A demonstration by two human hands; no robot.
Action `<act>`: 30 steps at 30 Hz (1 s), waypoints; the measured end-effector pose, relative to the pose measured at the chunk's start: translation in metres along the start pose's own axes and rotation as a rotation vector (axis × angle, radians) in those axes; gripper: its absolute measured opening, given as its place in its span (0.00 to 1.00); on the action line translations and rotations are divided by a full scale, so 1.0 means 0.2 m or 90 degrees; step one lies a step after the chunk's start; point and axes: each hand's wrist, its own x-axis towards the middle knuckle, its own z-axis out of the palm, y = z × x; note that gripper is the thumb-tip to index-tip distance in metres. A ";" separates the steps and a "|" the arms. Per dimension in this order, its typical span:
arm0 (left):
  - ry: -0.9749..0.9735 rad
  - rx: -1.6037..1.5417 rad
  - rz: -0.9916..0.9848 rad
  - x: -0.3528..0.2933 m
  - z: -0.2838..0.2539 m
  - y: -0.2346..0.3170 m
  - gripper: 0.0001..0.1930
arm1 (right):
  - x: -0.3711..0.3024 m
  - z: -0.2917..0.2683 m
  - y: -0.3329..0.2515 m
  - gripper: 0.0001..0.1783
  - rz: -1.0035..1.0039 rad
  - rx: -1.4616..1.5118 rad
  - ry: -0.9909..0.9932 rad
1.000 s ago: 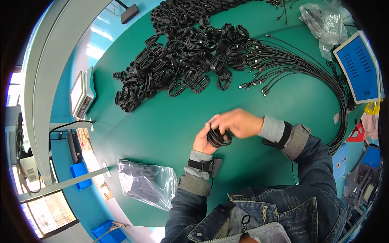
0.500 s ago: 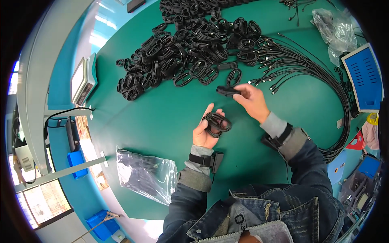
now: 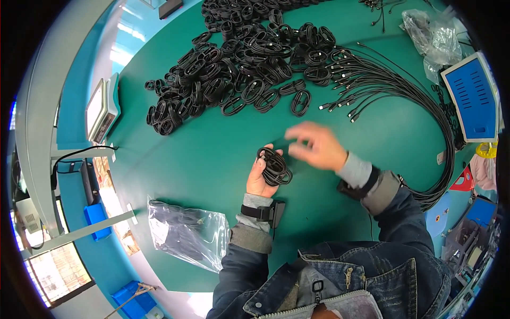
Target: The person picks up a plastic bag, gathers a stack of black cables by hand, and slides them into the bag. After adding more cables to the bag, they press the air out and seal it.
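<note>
My left hand (image 3: 258, 179) is closed around a bundle of coiled black cables (image 3: 275, 168), with its thumb on the near side. The coils stand over the palm and hide most of the fingers. To the right of them, apart from the bundle, is my right hand (image 3: 317, 147). It is somewhat blurred, with thumb and forefinger apart and nothing visible between them. Beyond both hands spreads a large heap of coiled black cables (image 3: 226, 74). One single coil (image 3: 300, 102) lies at the heap's near edge.
Long uncoiled black cables (image 3: 419, 98) curve down the right side of the green table (image 3: 175, 165). A clear bag (image 3: 186, 231) with dark contents lies at the near left. A scale (image 3: 103, 109) stands at the left edge, a blue-and-white box (image 3: 472, 98) at the right.
The coil that was in my right hand is now with the bundle in my left hand. My right hand has moved nearer and its fingers have parted.
</note>
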 end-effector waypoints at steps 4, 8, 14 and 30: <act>0.009 0.040 0.006 0.04 0.02 -0.04 0.30 | 0.24 -0.03 0.16 0.23 0.212 -0.323 0.172; 0.032 0.143 0.007 0.01 0.05 -0.03 0.32 | 0.30 0.02 0.19 0.23 0.302 -0.487 0.132; 0.040 0.122 0.021 -0.02 0.00 0.03 0.32 | 0.15 -0.13 0.29 0.20 0.080 -0.417 -0.014; 0.071 0.028 0.022 -0.05 -0.06 0.02 0.24 | 0.49 -0.12 0.37 0.30 -0.079 -0.514 -0.014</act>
